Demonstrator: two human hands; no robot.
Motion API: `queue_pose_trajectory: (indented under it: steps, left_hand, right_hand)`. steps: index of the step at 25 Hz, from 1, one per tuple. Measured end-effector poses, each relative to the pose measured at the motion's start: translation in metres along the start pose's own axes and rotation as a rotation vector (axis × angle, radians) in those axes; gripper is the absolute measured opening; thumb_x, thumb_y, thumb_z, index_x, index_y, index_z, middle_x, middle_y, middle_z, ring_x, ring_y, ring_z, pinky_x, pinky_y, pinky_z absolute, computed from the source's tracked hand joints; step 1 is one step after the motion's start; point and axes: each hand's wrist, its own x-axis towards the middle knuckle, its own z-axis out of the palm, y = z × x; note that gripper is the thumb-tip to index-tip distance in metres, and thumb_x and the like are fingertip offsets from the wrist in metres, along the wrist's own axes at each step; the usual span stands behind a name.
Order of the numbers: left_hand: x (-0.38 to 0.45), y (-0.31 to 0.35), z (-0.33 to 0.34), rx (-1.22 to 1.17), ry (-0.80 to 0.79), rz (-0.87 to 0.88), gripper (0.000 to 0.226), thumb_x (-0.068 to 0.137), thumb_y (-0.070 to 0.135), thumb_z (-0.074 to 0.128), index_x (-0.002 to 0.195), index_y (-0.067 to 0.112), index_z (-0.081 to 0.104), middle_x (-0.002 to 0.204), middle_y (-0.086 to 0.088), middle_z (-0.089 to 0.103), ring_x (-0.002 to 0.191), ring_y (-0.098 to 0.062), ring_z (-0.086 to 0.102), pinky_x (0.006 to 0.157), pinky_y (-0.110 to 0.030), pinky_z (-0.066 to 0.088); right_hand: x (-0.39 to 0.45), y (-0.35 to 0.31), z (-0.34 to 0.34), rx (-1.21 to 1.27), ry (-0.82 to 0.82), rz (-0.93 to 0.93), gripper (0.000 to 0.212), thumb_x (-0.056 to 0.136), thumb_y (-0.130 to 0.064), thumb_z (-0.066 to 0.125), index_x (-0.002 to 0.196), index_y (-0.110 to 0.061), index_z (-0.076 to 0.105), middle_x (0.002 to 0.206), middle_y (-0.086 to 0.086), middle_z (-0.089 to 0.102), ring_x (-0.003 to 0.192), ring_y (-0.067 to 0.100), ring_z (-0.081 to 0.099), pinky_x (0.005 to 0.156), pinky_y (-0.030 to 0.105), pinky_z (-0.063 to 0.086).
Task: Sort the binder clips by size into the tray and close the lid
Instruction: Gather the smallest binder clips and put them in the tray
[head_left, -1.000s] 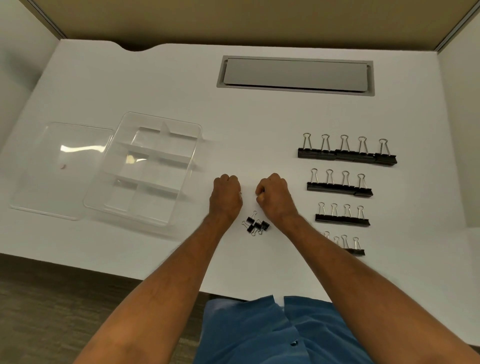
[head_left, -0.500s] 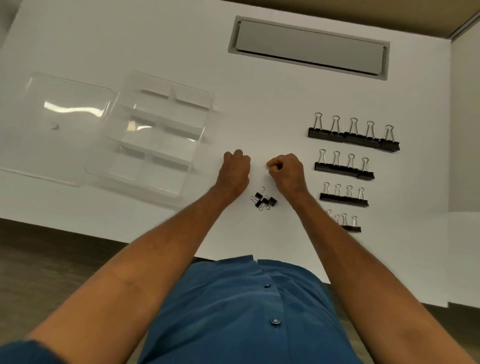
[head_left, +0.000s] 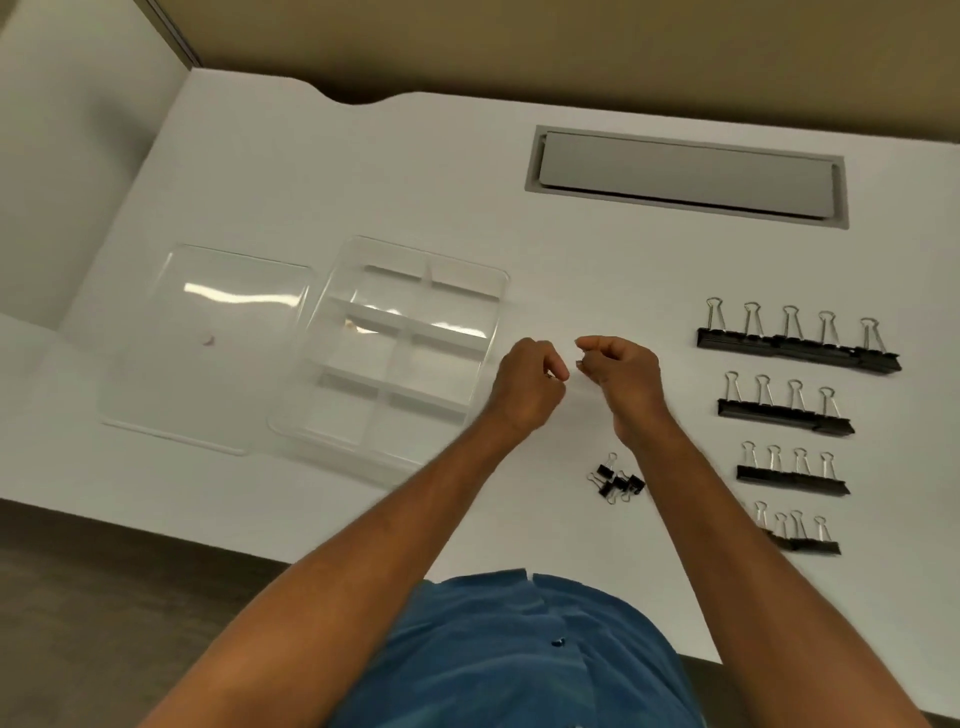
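While both hands hover side by side above the white table (head_left: 597, 270), the left hand (head_left: 527, 387) has its fingers curled in with thumb against fingertips, and the right hand (head_left: 623, 382) shows the same curled grip, thumb and forefinger drawn together at its tip. Whether either grip holds anything cannot be told; nothing clear shows between the fingers. At 5 o'clock from the hands, a small heap of tiny black binder clips with wire handles (head_left: 617, 480) lies on the table between the two forearms. At 3 o'clock, four rows of black binder clips stand in order of size: the largest row of five (head_left: 797, 345) farthest from the person, then a row of four (head_left: 784, 413), a smaller row of four (head_left: 792, 475), and the smallest row (head_left: 797, 535) nearest the table's front edge. At 9 o'clock, just beside the left hand, sits the clear plastic tray with white dividers (head_left: 387, 358), its compartments holding no clips. Touching the tray's left side, the clear flat lid (head_left: 208, 348) lies open on the table. At 12 o'clock, well apart from the hands, a grey rectangular cable hatch (head_left: 685, 174) is set into the table. At 6 o'clock, the person's blue buttoned shirt (head_left: 514, 660) fills the lower edge.
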Motion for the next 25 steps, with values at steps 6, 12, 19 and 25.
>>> queue_pose_trajectory:
  steps: [6,12,19,25]
  left_hand:
    - [0.050,-0.033,-0.096,0.093,0.245,0.001,0.024,0.077,-0.008,0.057,0.078,0.015,0.064,0.093,0.000,0.057,0.075,-0.005,0.053,0.061,-0.004,0.039]
    - [0.081,-0.068,-0.111,0.372,0.130,0.075,0.027,0.080,-0.013,0.063,0.083,0.014,0.066,0.095,-0.004,0.054,0.093,-0.023,0.055,0.074,-0.034,0.053]
    - [0.075,-0.080,-0.107,0.281,0.123,0.126,0.025,0.086,-0.010,0.056,0.098,0.011,0.065,0.106,-0.008,0.055,0.098,-0.021,0.056,0.078,-0.024,0.045]
    - [0.042,-0.057,-0.101,0.214,0.184,0.256,0.015,0.092,0.015,0.057,0.105,0.018,0.065,0.109,0.000,0.060,0.107,-0.016,0.050,0.085,-0.024,0.042]
  right_hand:
    - [0.013,-0.043,0.084,-0.357,-0.097,-0.331,0.020,0.084,-0.002,0.064,0.093,-0.018,0.073,0.093,-0.006,0.071,0.086,0.007,0.065,0.075,0.017,0.051]
    - [0.046,-0.036,0.130,-0.916,-0.222,-0.675,0.027,0.087,0.004,0.051,0.097,-0.016,0.066,0.098,0.000,0.059,0.090,0.017,0.055,0.072,0.032,0.050]
    - [0.052,-0.035,0.131,-0.997,-0.277,-0.748,0.029,0.088,0.002,0.056,0.111,-0.014,0.061,0.106,0.006,0.059,0.087,0.024,0.058,0.073,0.044,0.052]
    - [0.026,-0.033,0.078,-0.699,-0.052,-0.752,0.025,0.091,-0.001,0.051,0.103,-0.017,0.066,0.106,-0.004,0.061,0.095,0.010,0.059,0.084,0.033,0.053]
